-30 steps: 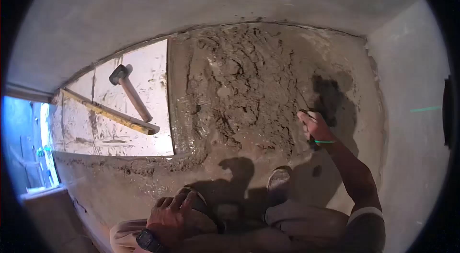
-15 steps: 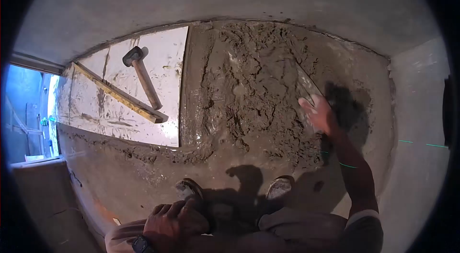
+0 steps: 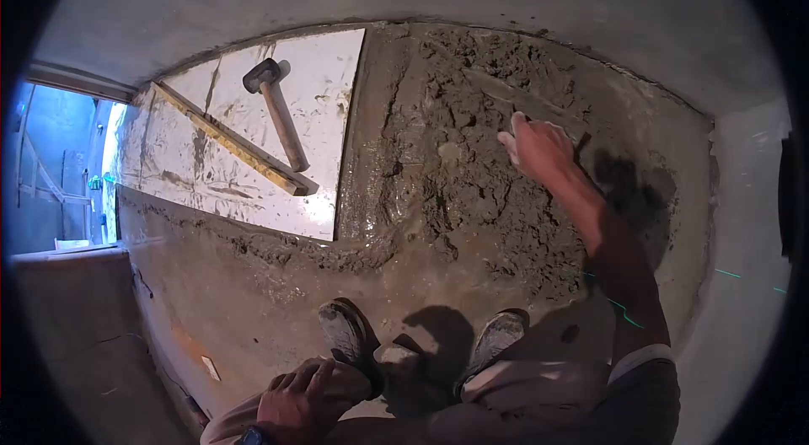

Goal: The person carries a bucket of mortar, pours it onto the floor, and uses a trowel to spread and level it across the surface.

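Observation:
My right hand (image 3: 542,148) is closed round the handle of a trowel, reaching over the wet mortar (image 3: 472,158). The trowel's long, mortar-smeared blade (image 3: 533,101) lies flat at the surface beyond my fingers, hard to tell from the mortar. Most of the handle is hidden by the hand. My left hand (image 3: 295,407) rests on my left knee with its fingers draped over it, holding nothing. A large white tile (image 3: 316,116) lies to the left of the mortar. On it are a mallet (image 3: 282,120) with a dark head and a yellow spirit level (image 3: 232,142).
Walls enclose the floor at the far side and at the right wall (image 3: 750,184). My shoes (image 3: 497,335) stand on the grey floor near the mortar's front edge. A bright doorway (image 3: 63,163) opens at the left. Green laser marks cross my forearm and the right wall.
My right hand has moved away from me and slightly left with the trowel, whose blade has turned more crosswise. The view has shifted, so the tile and tools appear further right. My left hand stays on the knee.

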`<state>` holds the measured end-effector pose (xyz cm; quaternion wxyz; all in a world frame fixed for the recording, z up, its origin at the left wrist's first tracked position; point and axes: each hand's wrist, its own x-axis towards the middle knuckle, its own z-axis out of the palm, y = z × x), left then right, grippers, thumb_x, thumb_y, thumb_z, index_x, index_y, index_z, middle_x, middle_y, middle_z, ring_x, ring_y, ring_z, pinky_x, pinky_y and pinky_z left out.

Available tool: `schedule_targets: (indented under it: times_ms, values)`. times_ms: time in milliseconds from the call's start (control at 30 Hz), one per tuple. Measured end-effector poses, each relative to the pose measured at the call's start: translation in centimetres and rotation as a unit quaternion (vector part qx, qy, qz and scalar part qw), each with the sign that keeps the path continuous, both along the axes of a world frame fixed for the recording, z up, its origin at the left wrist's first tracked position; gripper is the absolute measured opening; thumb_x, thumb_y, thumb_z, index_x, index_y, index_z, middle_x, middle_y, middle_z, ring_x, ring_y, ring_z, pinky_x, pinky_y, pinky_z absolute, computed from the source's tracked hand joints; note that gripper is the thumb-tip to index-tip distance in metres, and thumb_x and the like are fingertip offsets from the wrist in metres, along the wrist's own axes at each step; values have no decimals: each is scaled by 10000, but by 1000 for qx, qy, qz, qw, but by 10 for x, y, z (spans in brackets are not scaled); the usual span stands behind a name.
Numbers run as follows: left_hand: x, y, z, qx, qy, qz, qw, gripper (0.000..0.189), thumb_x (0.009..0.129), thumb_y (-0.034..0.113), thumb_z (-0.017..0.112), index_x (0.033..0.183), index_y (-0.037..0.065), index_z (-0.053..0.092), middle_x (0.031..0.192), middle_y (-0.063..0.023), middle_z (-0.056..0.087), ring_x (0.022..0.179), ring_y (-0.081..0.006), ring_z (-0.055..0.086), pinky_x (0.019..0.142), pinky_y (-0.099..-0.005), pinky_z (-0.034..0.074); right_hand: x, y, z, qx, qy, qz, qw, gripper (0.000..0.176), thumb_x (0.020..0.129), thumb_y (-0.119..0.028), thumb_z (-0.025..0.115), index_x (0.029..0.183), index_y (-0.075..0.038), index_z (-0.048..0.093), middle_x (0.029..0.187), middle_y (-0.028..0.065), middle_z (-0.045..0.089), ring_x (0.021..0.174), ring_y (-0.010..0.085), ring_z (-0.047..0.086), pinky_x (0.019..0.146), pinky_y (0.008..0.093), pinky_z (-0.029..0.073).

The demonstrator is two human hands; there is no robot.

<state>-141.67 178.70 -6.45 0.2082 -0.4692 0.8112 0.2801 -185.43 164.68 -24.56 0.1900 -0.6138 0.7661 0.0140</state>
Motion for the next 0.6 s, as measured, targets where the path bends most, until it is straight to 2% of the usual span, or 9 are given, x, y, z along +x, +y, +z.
schedule_targets:
  times_ms: [133, 200, 233, 300, 333, 400, 433, 500, 600]
  values:
    - [-7, 2, 5, 0, 3, 18, 1000, 627, 846, 367, 660, 1379, 101, 464, 1226, -170, 599, 1041, -363, 592, 908, -441, 468, -10, 16, -15, 32, -68, -46, 996, 392, 989, -304, 434, 769, 0, 546, 637, 144, 599, 650, 342, 586, 772, 531, 406]
    - [-8, 1, 8, -8, 6, -2, 1000, 633, 842, 362, 667, 1381, 101, 461, 1224, -175, 598, 1052, -364, 592, 902, -443, 474, -6, 20, 3, 1, -46, -24, 999, 325, 971, -313, 532, 904, 4, 507, 606, 153, 541, 573, 331, 568, 587, 512, 424]
    - [-9, -2, 9, -5, 4, 1, 1000, 633, 842, 362, 667, 1381, 101, 461, 1224, -175, 598, 1052, -364, 592, 902, -443, 474, -8, 24, -5, 4, -48, -21, 999, 325, 971, -313, 532, 904, 4, 507, 606, 153, 541, 573, 331, 568, 587, 512, 424]
    - [-10, -4, 9, 23, -17, -12, 1000, 730, 743, 392, 743, 1348, 81, 479, 1232, -176, 597, 1035, -362, 625, 903, -471, 481, -17, 35, -26, 34, -115, -68, 990, 334, 973, -327, 520, 893, -2, 510, 596, 149, 542, 589, 320, 573, 600, 493, 434]
    - [-8, -1, 8, 30, -17, -12, 999, 730, 743, 392, 743, 1348, 81, 479, 1232, -176, 597, 1035, -362, 625, 903, -471, 481, -15, 38, -19, 41, -115, -68, 990, 334, 973, -327, 520, 893, -2, 510, 596, 149, 542, 589, 320, 573, 600, 493, 434]
    - [-4, 0, 3, 16, -2, -10, 1000, 732, 750, 382, 740, 1361, 86, 467, 1264, -182, 575, 1039, -371, 619, 906, -475, 480, -7, 35, 5, -3, 11, 1, 1000, 335, 978, -326, 506, 869, -9, 496, 577, 134, 534, 587, 309, 564, 622, 465, 448]
    - [-4, 1, 3, 21, -2, -9, 1000, 732, 750, 382, 740, 1361, 86, 467, 1264, -182, 575, 1039, -371, 619, 906, -475, 480, -6, 39, 2, 2, 12, 1, 1000, 335, 978, -326, 506, 869, -9, 496, 577, 134, 534, 587, 309, 564, 622, 465, 448]
    - [-8, 1, 2, 38, -43, -6, 998, 733, 750, 376, 740, 1368, 93, 464, 1268, -177, 572, 1043, -370, 615, 906, -473, 480, -9, 49, 2, 32, -71, -43, 996, 324, 978, -308, 508, 858, -8, 489, 596, 135, 551, 575, 300, 555, 632, 434, 462]
    - [-21, -5, 11, 53, -35, -8, 998, 719, 753, 364, 736, 1363, 93, 469, 1257, -174, 582, 1045, -365, 614, 918, -464, 476, -7, 42, 15, 54, -38, 1, 998, 316, 957, -286, 541, 880, 17, 497, 631, 164, 583, 640, 335, 608, 611, 466, 471]
